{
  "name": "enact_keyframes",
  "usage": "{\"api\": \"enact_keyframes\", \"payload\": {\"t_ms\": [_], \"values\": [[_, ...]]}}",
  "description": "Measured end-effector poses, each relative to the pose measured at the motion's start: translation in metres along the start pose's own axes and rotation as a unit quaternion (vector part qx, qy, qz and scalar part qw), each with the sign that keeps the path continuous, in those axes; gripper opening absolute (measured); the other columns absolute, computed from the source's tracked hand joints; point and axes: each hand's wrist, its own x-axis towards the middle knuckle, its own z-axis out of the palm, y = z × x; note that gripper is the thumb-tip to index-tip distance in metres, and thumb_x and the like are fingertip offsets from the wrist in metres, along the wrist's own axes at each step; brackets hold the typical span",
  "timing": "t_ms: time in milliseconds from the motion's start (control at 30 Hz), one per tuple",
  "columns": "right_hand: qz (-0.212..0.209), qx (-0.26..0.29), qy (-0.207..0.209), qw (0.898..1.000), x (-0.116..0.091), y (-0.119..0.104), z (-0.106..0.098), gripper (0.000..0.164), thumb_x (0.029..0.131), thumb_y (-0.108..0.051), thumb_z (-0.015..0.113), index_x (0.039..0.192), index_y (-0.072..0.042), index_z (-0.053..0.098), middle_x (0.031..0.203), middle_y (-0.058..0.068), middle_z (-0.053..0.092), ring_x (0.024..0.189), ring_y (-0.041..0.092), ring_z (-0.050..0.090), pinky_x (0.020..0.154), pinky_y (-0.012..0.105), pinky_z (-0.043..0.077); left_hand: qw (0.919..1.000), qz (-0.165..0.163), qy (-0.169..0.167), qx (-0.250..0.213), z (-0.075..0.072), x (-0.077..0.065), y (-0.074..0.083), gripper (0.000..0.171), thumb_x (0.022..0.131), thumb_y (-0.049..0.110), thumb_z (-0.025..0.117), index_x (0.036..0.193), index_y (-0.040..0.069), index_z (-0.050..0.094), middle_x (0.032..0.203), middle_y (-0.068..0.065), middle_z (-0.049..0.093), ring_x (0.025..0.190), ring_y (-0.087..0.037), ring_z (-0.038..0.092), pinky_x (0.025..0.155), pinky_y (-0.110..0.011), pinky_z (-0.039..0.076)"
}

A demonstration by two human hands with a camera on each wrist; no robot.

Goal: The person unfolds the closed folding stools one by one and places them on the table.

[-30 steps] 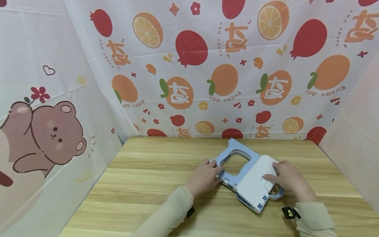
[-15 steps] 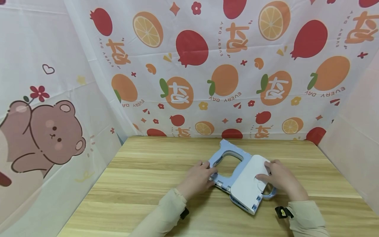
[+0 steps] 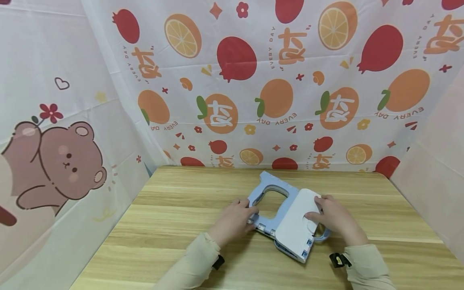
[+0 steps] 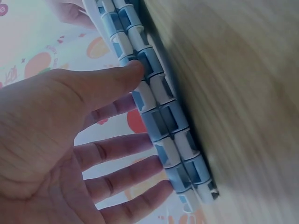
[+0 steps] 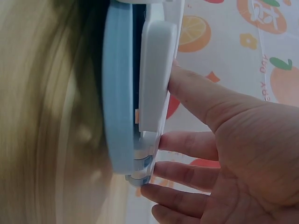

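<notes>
A folding step stool (image 3: pixel 291 217), light blue and white, lies folded flat and slightly askew on the wooden table. Its blue part has a large rounded opening, and a white panel covers its right part. At its left end my left hand (image 3: pixel 232 221) grips the hinged edge (image 4: pixel 161 112), thumb on the hinge knuckles and fingers along the side. My right hand (image 3: pixel 335 217) holds the right end, thumb on the white panel and fingertips at the far edge. A curved blue handle (image 5: pixel 117 88) stands out under that hand.
The wood-grain table (image 3: pixel 174 209) ends at a fruit-print curtain (image 3: pixel 250 100) behind. A bear-print curtain (image 3: pixel 65 161) hangs along the left, and a pale curtain (image 3: pixel 431 169) along the right.
The folded stool has slid left across the table, with both hands moving along on it. Their hold looks the same.
</notes>
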Motion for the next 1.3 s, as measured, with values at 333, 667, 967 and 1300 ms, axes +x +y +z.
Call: {"api": "enact_keyframes", "payload": {"t_ms": [333, 667, 967, 1300], "values": [[-0.009, 0.012, -0.007, 1.0, 0.003, -0.015, 0.007, 0.085, 0.097, -0.05, 0.077, 0.152, 0.01, 0.052, 0.157, 0.042, 0.045, 0.142, 0.061, 0.048, 0.112, 0.072, 0.046, 0.9965, -0.031, -0.065, -0.042, -0.016, -0.007, -0.007, 0.036, 0.086, 0.039, 0.091, 0.116, 0.026, 0.075, 0.106, 0.002, 0.066, 0.088, -0.015, 0.056, 0.07, -0.029, 0.05], [-0.047, 0.028, -0.011, 0.998, 0.008, -0.021, 0.017, 0.082, 0.1, -0.048, 0.074, 0.153, 0.01, 0.05, 0.163, 0.041, 0.037, 0.149, 0.06, 0.04, 0.118, 0.07, 0.041, 0.9925, -0.031, -0.094, -0.071, -0.036, -0.013, -0.007, 0.034, 0.078, 0.03, 0.098, 0.102, 0.02, 0.076, 0.092, 0.002, 0.061, 0.079, -0.011, 0.051, 0.063, -0.027, 0.044], [-0.07, 0.049, -0.015, 0.996, 0.01, -0.02, 0.022, 0.082, 0.102, -0.048, 0.071, 0.158, 0.007, 0.046, 0.168, 0.037, 0.032, 0.151, 0.059, 0.038, 0.118, 0.071, 0.039, 0.9902, -0.032, -0.12, -0.064, -0.041, -0.016, -0.004, 0.035, 0.077, 0.031, 0.098, 0.101, 0.019, 0.076, 0.091, -0.001, 0.065, 0.074, -0.01, 0.05, 0.06, -0.026, 0.043], [-0.071, 0.108, -0.039, 0.991, 0.005, -0.008, 0.01, 0.08, 0.104, -0.044, 0.07, 0.156, 0.011, 0.045, 0.166, 0.038, 0.035, 0.153, 0.059, 0.034, 0.121, 0.071, 0.035, 0.991, -0.024, -0.113, -0.068, -0.039, -0.016, -0.002, 0.035, 0.076, 0.03, 0.099, 0.099, 0.018, 0.077, 0.093, 0.0, 0.065, 0.074, -0.009, 0.051, 0.061, -0.026, 0.046]]}}
